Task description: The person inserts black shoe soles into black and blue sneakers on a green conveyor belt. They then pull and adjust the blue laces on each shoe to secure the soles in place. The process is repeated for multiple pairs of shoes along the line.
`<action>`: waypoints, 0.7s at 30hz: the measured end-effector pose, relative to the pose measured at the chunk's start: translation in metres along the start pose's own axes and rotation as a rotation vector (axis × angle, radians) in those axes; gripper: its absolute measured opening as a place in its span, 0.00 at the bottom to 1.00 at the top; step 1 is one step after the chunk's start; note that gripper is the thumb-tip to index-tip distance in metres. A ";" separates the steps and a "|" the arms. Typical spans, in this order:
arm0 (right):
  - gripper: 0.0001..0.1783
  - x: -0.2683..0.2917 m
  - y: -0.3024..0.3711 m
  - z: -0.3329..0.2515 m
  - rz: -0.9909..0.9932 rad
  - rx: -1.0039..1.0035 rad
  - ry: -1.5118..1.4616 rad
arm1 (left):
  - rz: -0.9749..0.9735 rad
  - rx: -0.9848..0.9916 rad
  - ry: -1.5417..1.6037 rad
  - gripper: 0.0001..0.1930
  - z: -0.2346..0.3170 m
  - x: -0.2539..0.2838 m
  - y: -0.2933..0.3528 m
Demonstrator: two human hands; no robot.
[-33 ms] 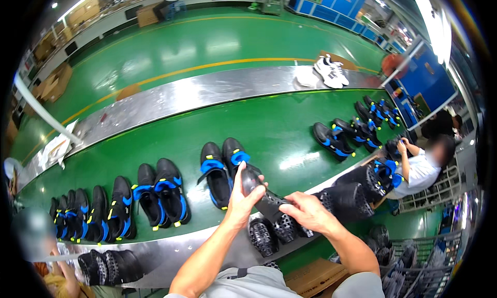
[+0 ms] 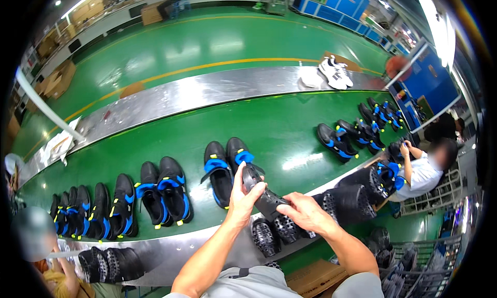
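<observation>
A black shoe sole (image 2: 265,199) is held up in front of me between both hands. My left hand (image 2: 242,198) wraps round its far end, thumb across it. My right hand (image 2: 306,211) pinches the near end between thumb and fingers. Below the hands, black soles with studded tread (image 2: 265,237) lie on the metal ledge (image 2: 196,249). Just beyond my left hand, a black shoe with a blue lining (image 2: 218,176) stands on the green belt beside its mate (image 2: 237,149), which the left hand and the sole partly cover.
More black-and-blue shoes (image 2: 175,194) line the belt (image 2: 279,122) to the left and far right. Tall stacks of black soles (image 2: 352,202) stand at right, near a seated person (image 2: 422,171). Another person (image 2: 62,272) is at lower left. White sneakers (image 2: 335,74) rest on the far metal ledge.
The sole has turned slightly in my hands, so its far end shows narrower. Both hands keep their hold. The whole view has shifted a little.
</observation>
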State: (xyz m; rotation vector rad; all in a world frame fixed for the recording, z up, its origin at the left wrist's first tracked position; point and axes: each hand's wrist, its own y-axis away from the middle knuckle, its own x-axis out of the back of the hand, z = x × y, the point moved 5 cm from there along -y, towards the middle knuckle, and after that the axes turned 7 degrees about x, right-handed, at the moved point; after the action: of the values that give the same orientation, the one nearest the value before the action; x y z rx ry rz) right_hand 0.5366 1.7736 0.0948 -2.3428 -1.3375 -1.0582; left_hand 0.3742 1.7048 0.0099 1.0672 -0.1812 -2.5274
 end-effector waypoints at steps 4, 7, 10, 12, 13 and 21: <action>0.31 -0.031 -0.035 -0.009 -0.210 -0.231 -0.010 | 0.223 0.048 -0.104 0.46 -0.010 0.044 -0.006; 0.32 -0.045 -0.048 0.042 -0.184 -0.332 -0.045 | 0.432 -0.044 -0.764 0.42 0.003 0.070 -0.033; 0.32 -0.043 -0.073 0.057 -0.209 -0.502 -0.055 | 0.349 -0.420 -1.352 0.43 0.022 0.067 -0.070; 0.32 -0.045 -0.089 0.055 -0.280 -0.634 0.074 | 0.293 -0.437 -1.622 0.45 0.011 0.067 -0.097; 0.32 -0.049 -0.097 0.053 -0.301 -0.575 0.154 | 0.255 -0.450 -1.745 0.45 0.008 0.064 -0.109; 0.28 -0.111 -0.147 0.048 -0.234 -0.352 0.515 | 0.235 -0.324 -1.421 0.29 0.003 0.103 -0.139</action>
State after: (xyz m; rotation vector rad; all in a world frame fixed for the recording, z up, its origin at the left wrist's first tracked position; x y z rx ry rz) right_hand 0.4026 1.8082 -0.0367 -1.9342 -1.3144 -1.9430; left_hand 0.2647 1.7902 -0.0932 -0.9187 -0.2214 -2.4500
